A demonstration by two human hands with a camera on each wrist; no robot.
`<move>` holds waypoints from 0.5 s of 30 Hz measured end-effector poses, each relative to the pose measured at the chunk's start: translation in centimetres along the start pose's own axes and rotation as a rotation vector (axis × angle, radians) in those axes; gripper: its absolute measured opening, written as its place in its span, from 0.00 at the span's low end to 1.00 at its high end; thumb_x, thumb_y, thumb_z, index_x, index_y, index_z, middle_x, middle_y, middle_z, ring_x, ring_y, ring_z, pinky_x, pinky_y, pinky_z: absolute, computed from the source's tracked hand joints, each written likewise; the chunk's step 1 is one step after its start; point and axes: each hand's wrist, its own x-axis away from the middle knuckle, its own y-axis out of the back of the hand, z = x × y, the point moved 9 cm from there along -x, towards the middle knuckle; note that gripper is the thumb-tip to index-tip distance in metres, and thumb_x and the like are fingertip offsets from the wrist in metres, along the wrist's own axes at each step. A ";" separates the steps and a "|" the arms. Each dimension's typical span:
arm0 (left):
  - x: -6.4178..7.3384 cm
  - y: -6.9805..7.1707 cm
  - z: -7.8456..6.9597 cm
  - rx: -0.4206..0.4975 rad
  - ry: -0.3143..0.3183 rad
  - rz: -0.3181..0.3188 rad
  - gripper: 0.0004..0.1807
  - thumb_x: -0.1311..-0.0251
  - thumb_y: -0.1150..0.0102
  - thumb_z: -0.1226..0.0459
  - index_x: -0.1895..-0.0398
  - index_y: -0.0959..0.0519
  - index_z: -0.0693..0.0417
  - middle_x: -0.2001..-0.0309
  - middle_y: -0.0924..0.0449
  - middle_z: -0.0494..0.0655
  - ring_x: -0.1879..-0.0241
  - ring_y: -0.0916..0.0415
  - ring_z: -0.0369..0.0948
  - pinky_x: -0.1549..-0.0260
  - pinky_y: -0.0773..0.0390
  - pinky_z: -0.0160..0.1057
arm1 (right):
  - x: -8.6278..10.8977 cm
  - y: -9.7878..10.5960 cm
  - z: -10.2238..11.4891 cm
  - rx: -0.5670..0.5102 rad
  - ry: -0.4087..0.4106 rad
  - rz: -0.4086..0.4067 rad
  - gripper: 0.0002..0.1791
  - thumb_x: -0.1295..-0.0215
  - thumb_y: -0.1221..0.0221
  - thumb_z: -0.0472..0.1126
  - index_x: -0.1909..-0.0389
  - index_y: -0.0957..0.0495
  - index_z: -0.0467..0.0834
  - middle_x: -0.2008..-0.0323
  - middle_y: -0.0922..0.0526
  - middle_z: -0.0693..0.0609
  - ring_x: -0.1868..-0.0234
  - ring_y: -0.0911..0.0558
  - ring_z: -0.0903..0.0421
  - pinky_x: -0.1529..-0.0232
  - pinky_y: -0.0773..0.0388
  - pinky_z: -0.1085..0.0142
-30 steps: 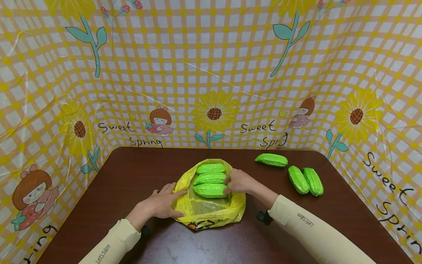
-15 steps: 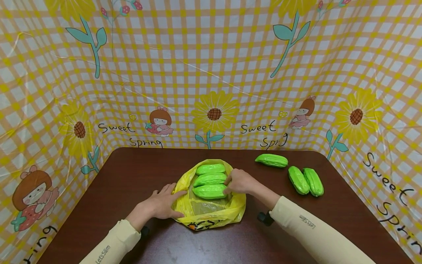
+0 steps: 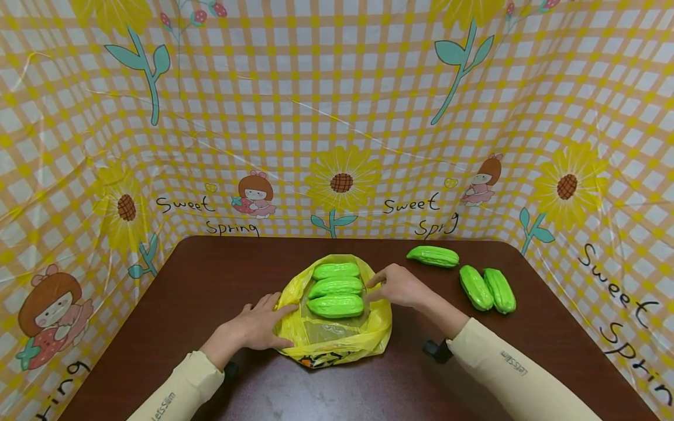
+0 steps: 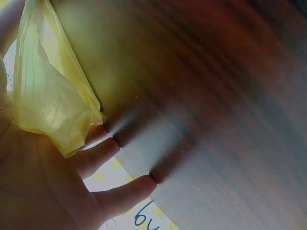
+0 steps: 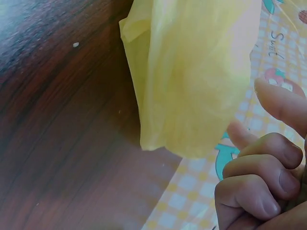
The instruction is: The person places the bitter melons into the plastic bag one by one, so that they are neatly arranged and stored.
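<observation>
A yellow plastic bag (image 3: 344,349) lies mid-table with its mouth spread wide. Inside it are three ridged bright-green gourds, like bitter melons: a near one (image 3: 336,306), a middle one (image 3: 336,287) and a far one (image 3: 336,271), side by side. My left hand (image 3: 257,325) rests on the bag's left rim, thumb inside, fingers straight and spread on the outside and table. Over the right rim is my right hand (image 3: 404,286), thumb and forefinger apart, just clear of the gourds' ends. In the right wrist view that hand (image 5: 268,163) holds nothing, its other fingers curled.
On the right of the dark wooden table (image 3: 221,269) lie a single green gourd (image 3: 433,256) near the back and a touching pair, left gourd (image 3: 476,287) and right gourd (image 3: 499,290). A checked cloth (image 3: 337,99) walls the back and sides.
My right hand has let go of the near gourd's end and drawn back a little to the right. My left hand and the bag stay almost still.
</observation>
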 end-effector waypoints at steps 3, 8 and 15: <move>0.0 -0.1 -0.1 -0.001 -0.002 -0.002 0.44 0.40 0.34 0.40 0.23 0.38 0.38 0.21 0.53 0.60 0.22 0.53 0.58 0.34 0.46 0.71 | 0.5 0.8 -0.4 -0.009 0.001 -0.013 0.21 0.39 0.31 0.44 0.47 0.15 0.38 0.46 0.16 0.41 0.62 0.22 0.56 0.64 0.26 0.62; -0.1 0.0 0.0 -0.007 0.000 0.001 0.44 0.40 0.35 0.40 0.23 0.38 0.38 0.20 0.54 0.60 0.22 0.53 0.58 0.34 0.46 0.71 | 1.4 1.9 -1.4 -0.034 -0.009 -0.042 0.21 0.36 0.32 0.45 0.46 0.16 0.39 0.45 0.16 0.42 0.50 0.19 0.48 0.56 0.22 0.56; -0.1 0.0 0.1 0.001 0.004 0.003 0.44 0.40 0.35 0.40 0.22 0.39 0.38 0.20 0.54 0.60 0.22 0.53 0.58 0.33 0.47 0.71 | 2.3 3.1 -3.1 -0.064 -0.056 -0.084 0.21 0.34 0.34 0.46 0.44 0.17 0.40 0.44 0.18 0.37 0.43 0.23 0.39 0.53 0.24 0.53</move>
